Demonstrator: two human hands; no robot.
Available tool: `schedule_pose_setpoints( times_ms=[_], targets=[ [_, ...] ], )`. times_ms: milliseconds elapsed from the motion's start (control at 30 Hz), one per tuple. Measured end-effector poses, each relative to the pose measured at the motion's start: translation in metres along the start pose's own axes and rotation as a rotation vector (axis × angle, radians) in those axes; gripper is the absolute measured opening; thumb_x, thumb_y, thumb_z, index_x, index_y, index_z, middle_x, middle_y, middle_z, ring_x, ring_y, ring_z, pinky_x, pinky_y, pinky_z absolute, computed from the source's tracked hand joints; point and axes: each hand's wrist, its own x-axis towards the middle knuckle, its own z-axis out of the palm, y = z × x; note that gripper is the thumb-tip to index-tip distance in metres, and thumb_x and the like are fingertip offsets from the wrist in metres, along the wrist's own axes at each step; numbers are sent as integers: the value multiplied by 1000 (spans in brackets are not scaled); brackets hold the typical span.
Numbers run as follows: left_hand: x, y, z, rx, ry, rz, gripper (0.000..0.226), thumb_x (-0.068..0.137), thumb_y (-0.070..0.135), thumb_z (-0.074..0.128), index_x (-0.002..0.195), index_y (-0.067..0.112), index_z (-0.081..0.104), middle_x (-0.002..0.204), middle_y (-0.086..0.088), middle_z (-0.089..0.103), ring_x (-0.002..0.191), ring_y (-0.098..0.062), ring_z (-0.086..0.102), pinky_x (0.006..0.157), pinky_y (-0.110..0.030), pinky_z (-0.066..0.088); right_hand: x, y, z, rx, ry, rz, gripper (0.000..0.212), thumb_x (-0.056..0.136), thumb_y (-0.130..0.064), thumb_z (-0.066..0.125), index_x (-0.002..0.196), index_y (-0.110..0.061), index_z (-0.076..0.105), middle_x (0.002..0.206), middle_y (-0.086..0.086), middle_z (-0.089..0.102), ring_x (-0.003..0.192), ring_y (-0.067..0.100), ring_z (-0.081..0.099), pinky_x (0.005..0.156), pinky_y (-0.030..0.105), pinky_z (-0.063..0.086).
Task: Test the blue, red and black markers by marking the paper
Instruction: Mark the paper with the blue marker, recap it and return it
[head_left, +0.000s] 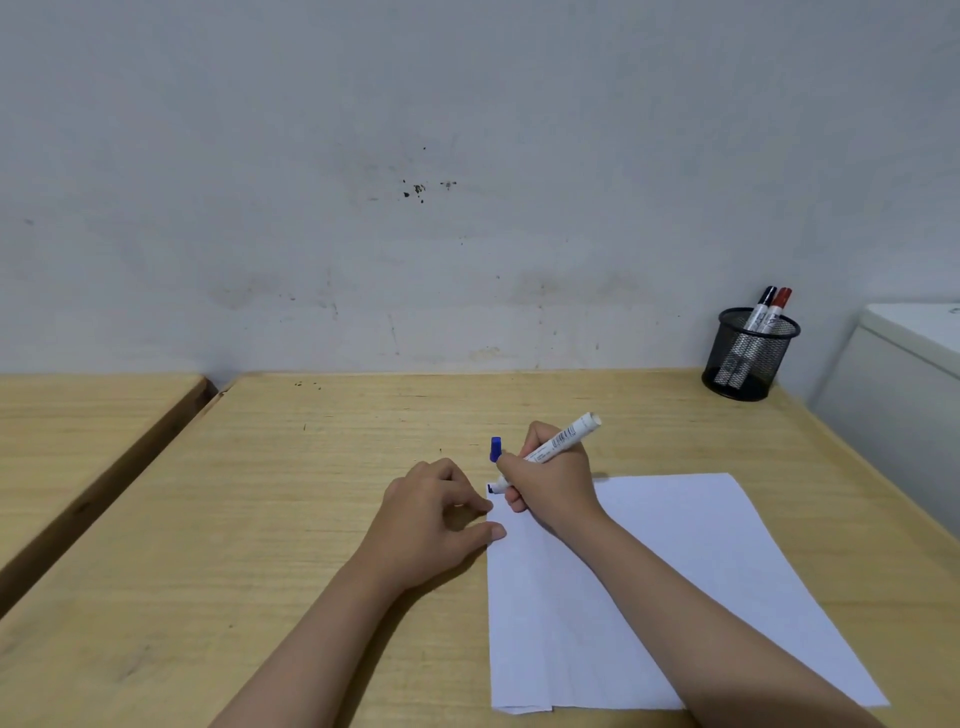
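Note:
A white sheet of paper (675, 582) lies on the wooden table (260, 519), right of centre. My right hand (550, 478) grips the uncapped blue marker (563, 439), its blue tip touching the paper's far left corner. The blue cap (495, 449) stands upright on the table just beyond that corner. My left hand (431, 514) rests on the table with fingertips and thumb at the paper's left edge, holding nothing. The black marker (759, 312) and the red marker (775, 310) stand capped in a black mesh cup (748, 358) at the far right corner.
A grey wall rises right behind the table. A second wooden table (78, 415) stands at the left, with a narrow gap between. A white box-like object (904, 395) borders the table's right edge.

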Motion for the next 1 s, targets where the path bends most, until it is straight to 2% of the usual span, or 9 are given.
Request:
schedule_pose_setpoints(
  times_ms=[133,233,400,500,633,700,767,900,1000],
  targets=[
    [-1,0,-1,-24,12,20,38,61,61,63,83,32,72,85,14,62,88,-5,55,82,-36,48,0,0,-2,26,17,2,33,73,1,62,57,-13,37,47,5,49,33,14,51,42,25,41],
    [-1,0,0,-24,18,33,37,63,61,61,83,31,71,84,14,62,88,-5,55,82,-36,48,1,1,-5,125,110,-2,30,77,-6,68,62,-11,43,55,11,61,40,14,59,45,28,49],
    [3,1,2,-54,-1,-3,22,67,51,64,72,30,67,84,10,59,85,-7,57,80,-35,49,5,-1,-10,398,195,51,25,77,-17,75,74,-9,52,66,10,67,52,14,64,61,31,58],
    [16,6,2,-75,3,-45,17,71,42,66,67,26,60,84,8,55,77,-10,58,73,-35,52,4,-4,-12,435,177,44,23,76,-20,76,80,-10,55,72,7,69,58,13,63,59,26,55],
    [39,11,7,-165,168,-109,9,83,21,59,89,22,52,95,7,55,78,-15,58,65,-26,50,2,-9,-20,409,151,32,23,74,-23,78,87,-12,63,71,3,66,50,11,56,47,24,47],
    [48,14,10,-182,139,-96,27,85,16,58,109,26,53,106,8,55,83,-13,58,66,-15,44,3,-10,-24,437,133,26,18,73,-19,79,85,-16,65,70,3,64,45,10,53,45,24,44],
    [58,15,12,-148,73,-99,35,85,12,57,117,26,56,108,3,57,83,-13,58,70,-16,45,2,-12,-28,471,117,5,16,73,-13,78,83,-18,67,69,1,64,43,10,50,44,24,44],
    [70,19,13,-100,41,-142,23,82,1,57,99,13,68,94,-6,70,73,-8,59,65,-6,41,-3,-18,-33,469,74,-62,15,76,-8,74,90,-14,70,64,0,63,43,10,48,43,24,45],
    [71,26,5,-403,145,-232,17,80,4,64,90,16,70,85,-6,70,79,-15,65,70,-15,47,-6,-24,-35,445,47,-132,12,81,-7,68,89,-15,73,66,4,63,44,13,47,43,27,44]
  ],
)
